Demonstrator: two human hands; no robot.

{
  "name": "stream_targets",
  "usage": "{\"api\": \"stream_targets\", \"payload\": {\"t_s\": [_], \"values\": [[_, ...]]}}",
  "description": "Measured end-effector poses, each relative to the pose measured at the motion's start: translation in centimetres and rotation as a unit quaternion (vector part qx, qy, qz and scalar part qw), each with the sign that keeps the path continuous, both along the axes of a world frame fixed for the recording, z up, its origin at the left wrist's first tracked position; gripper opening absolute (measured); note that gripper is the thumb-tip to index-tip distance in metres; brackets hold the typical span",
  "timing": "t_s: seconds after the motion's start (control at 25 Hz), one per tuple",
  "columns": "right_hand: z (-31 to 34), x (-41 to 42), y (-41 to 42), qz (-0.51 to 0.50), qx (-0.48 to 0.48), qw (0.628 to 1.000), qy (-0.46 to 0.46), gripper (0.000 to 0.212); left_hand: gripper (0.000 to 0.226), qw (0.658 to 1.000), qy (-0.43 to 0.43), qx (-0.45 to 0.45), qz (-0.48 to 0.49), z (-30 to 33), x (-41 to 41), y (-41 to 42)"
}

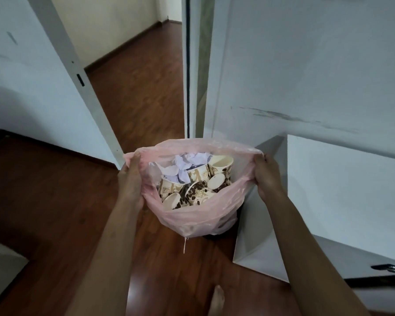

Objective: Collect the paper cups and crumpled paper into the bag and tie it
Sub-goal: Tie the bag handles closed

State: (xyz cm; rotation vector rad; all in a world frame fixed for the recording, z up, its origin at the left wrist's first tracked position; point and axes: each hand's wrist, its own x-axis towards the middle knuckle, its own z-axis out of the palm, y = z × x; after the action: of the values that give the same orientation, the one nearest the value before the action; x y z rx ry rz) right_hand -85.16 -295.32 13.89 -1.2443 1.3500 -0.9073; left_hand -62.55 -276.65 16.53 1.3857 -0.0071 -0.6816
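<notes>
A translucent pink plastic bag (201,215) hangs open in front of me above the wooden floor. Inside lie several paper cups (197,192) printed with coffee beans, some upright, some tipped over. Crumpled white paper (187,164) sits on top at the far side of the bag. My left hand (130,179) grips the bag's left rim, with the fingers partly behind the plastic. My right hand (266,174) pinches the right rim and holds the mouth stretched wide.
Brown wooden floor (55,201) spreads below. An open doorway (141,87) leads to another room ahead. A white door (306,65) stands right of it, and white furniture (328,201) is close on the right. A bare foot (216,299) shows at the bottom.
</notes>
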Motion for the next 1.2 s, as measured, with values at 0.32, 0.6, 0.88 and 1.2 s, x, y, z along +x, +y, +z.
{"api": "stream_targets", "payload": {"t_s": [0.32, 0.6, 0.88, 1.2], "values": [[-4.2, 0.4, -5.0, -0.061, 0.044, 0.997, 0.023, 0.021, 0.037, 0.995, -0.006, 0.075, -0.071, -4.1, 1.2, -7.9], [-2.4, 0.0, -9.4, -0.073, 0.022, 0.993, 0.09, 0.018, 0.043, 0.981, -0.068, 0.109, -0.143, -2.4, 2.2, -14.0], [5.1, -7.2, -12.0, -0.213, -0.069, 0.968, 0.116, 0.027, 0.019, 0.939, -0.203, 0.047, -0.275, 6.3, -0.6, -23.3], [11.1, -17.0, -12.5, -0.374, -0.1, 0.916, 0.111, 0.029, 0.014, 0.861, -0.2, -0.061, -0.464, 9.8, -11.3, -33.8]]}}
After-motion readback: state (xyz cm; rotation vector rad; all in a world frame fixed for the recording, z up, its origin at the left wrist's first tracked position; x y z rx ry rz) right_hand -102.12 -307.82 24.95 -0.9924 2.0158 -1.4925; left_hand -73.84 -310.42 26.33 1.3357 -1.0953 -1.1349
